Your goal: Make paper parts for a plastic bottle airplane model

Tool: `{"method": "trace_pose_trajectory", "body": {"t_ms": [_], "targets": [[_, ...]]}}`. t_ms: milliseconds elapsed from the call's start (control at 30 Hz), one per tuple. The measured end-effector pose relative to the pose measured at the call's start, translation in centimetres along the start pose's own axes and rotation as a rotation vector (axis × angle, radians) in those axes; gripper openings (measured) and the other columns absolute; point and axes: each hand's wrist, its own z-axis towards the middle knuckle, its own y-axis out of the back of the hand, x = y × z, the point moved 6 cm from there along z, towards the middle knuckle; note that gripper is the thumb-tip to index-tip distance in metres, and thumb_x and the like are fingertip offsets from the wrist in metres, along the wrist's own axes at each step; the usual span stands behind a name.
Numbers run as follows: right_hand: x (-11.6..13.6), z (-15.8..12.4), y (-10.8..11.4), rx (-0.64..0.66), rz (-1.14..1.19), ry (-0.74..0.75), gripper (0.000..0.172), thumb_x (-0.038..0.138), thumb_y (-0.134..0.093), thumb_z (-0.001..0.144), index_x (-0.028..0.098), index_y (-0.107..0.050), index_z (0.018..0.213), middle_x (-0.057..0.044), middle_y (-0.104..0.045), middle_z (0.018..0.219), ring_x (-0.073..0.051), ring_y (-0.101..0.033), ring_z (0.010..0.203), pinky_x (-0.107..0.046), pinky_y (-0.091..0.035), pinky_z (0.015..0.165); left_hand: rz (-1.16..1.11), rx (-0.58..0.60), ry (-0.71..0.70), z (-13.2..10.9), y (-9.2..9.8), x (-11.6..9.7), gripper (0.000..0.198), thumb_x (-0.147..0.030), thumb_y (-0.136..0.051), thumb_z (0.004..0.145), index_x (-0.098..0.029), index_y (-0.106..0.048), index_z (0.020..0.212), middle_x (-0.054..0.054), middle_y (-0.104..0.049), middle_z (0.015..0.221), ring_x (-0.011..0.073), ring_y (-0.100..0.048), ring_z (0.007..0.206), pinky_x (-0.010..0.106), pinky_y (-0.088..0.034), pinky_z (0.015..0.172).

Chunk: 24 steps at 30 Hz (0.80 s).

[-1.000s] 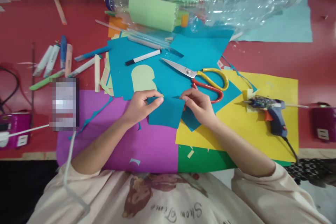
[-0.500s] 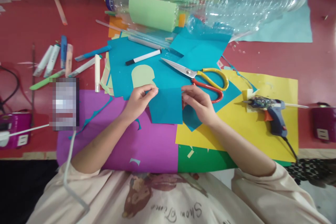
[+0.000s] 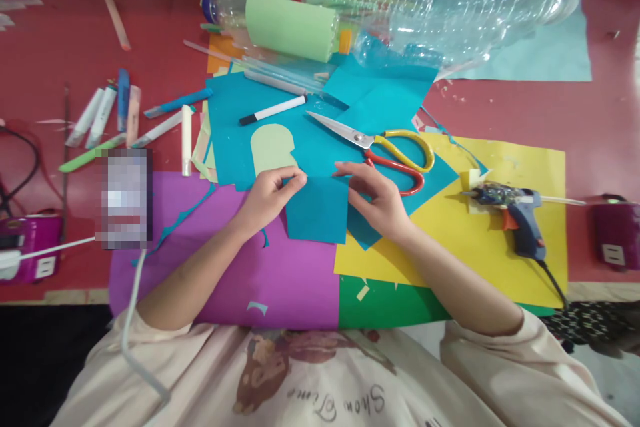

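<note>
- Centrally in the head view, the blue piece (image 3: 317, 217), a small four-sided paper, is located between the two hands, above the seam of the purple sheet (image 3: 290, 280) and the yellow sheet (image 3: 460, 267).
- Left hand (image 3: 273, 197): thumb and index finger pinched on the upper left corner of the blue piece.
- Right hand (image 3: 376, 197): fingers curved and parted from the thumb, at the upper right corner of the blue piece; contact with the edge cannot be confirmed.
- Scissors (image 3: 359, 139): just beyond the right hand, tip directed far left, one handle yellow, one red; blades on the blue sheet (image 3: 227, 137).
- Green cut-out (image 3: 270, 145): flat on the blue sheet, just beyond the left hand; rounded top, notch in its right side.
- Pen (image 3: 275, 109): on the blue sheet, beyond the green cut-out, black end to the left.
- Glue gun (image 3: 525, 223): on its side on the yellow sheet, nozzle to the left, glue stick (image 3: 563, 201) protruding to the right.
- Markers (image 3: 103, 117): loosely grouped on the red table (image 3: 40, 73), left side.
- Bottles (image 3: 460, 20): clear, lying along the far edge; one carries a green wrap (image 3: 293, 27).
</note>
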Motion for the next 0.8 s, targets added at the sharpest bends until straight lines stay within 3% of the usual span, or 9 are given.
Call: {"method": "trace_pose_trajectory", "body": {"t_ms": [100, 200, 300, 400, 533, 633, 800], "targets": [[1.0, 0.0, 0.0, 0.035, -0.158, 0.156, 0.028, 0.015, -0.047, 0.089, 0.024, -0.068, 0.106, -0.007, -0.069, 0.108, -0.019, -0.066, 0.101, -0.035, -0.055, 0.086, 0.059, 0.035, 0.000, 0.0, -0.3, 0.2, 0.034, -0.049, -0.053, 0.085, -0.017, -0.061, 0.075, -0.005, -0.037, 0.056, 0.0082, -0.027, 0.048, 0.023, -0.021, 0.046], [1.1, 0.1, 0.5, -0.010, -0.204, 0.171, 0.025, 0.017, -0.047, 0.090, 0.022, -0.071, 0.096, -0.008, -0.071, 0.100, -0.019, -0.067, 0.093, -0.035, -0.055, 0.083, 0.012, 0.022, -0.013, 0.0, -0.2, 0.0, 0.039, -0.053, -0.045, 0.089, -0.018, -0.063, 0.092, 0.000, -0.057, 0.069, 0.0099, -0.041, 0.054, 0.022, -0.032, 0.049], [0.0, 0.2, 1.0, -0.086, -0.178, -0.004, 0.019, 0.025, -0.051, 0.089, 0.021, -0.069, 0.088, -0.005, -0.069, 0.084, -0.018, -0.065, 0.075, -0.033, -0.055, 0.068, -0.118, -0.004, -0.001, 0.1, 0.0, 0.4, 0.039, -0.053, -0.042, 0.090, -0.020, -0.056, 0.105, 0.004, -0.067, 0.089, 0.0125, -0.055, 0.067, 0.021, -0.044, 0.057], [-1.7, 0.0, 1.0, -0.134, -0.032, -0.255, 0.017, 0.036, -0.056, 0.087, 0.021, -0.064, 0.084, 0.000, -0.059, 0.067, -0.015, -0.057, 0.059, -0.029, -0.050, 0.051, -0.241, -0.042, 0.050, 0.3, 0.1, 1.5, 0.029, -0.049, -0.044, 0.088, -0.024, -0.048, 0.103, 0.000, -0.062, 0.083, 0.0129, -0.060, 0.070, 0.022, -0.049, 0.059], [-2.7, -0.1, 0.5, -0.159, 0.208, -0.375, 0.028, 0.051, -0.062, 0.082, 0.024, -0.055, 0.088, 0.002, -0.057, 0.068, -0.014, -0.053, 0.052, -0.027, -0.046, 0.042, -0.302, -0.061, -0.053, 0.2, 0.0, 1.4, 0.026, -0.046, -0.055, 0.084, -0.025, -0.046, 0.097, -0.001, -0.055, 0.091, 0.0063, -0.053, 0.059, 0.018, -0.047, 0.054], [-2.6, 0.0, 0.1, -0.149, 0.316, -0.378, 0.034, 0.054, -0.066, 0.078, 0.026, -0.052, 0.092, 0.001, -0.063, 0.074, -0.015, -0.057, 0.056, -0.027, -0.049, 0.044, -0.221, -0.032, -0.135, -0.2, -0.3, 0.5, 0.029, -0.034, -0.064, 0.080, -0.026, -0.053, 0.105, 0.002, -0.057, 0.107, 0.0028, -0.045, 0.056, 0.017, -0.041, 0.050], [-2.2, 0.1, -0.4, -0.090, 0.316, -0.354, 0.035, 0.053, -0.065, 0.080, 0.027, -0.051, 0.098, 0.002, -0.063, 0.072, -0.017, -0.061, 0.060, -0.031, -0.053, 0.054, -0.066, 0.097, -0.071, -0.7, -1.5, -0.2, 0.034, -0.026, -0.061, 0.080, -0.023, -0.064, 0.114, 0.004, -0.066, 0.111, 0.0044, -0.040, 0.053, 0.019, -0.034, 0.046]]}}
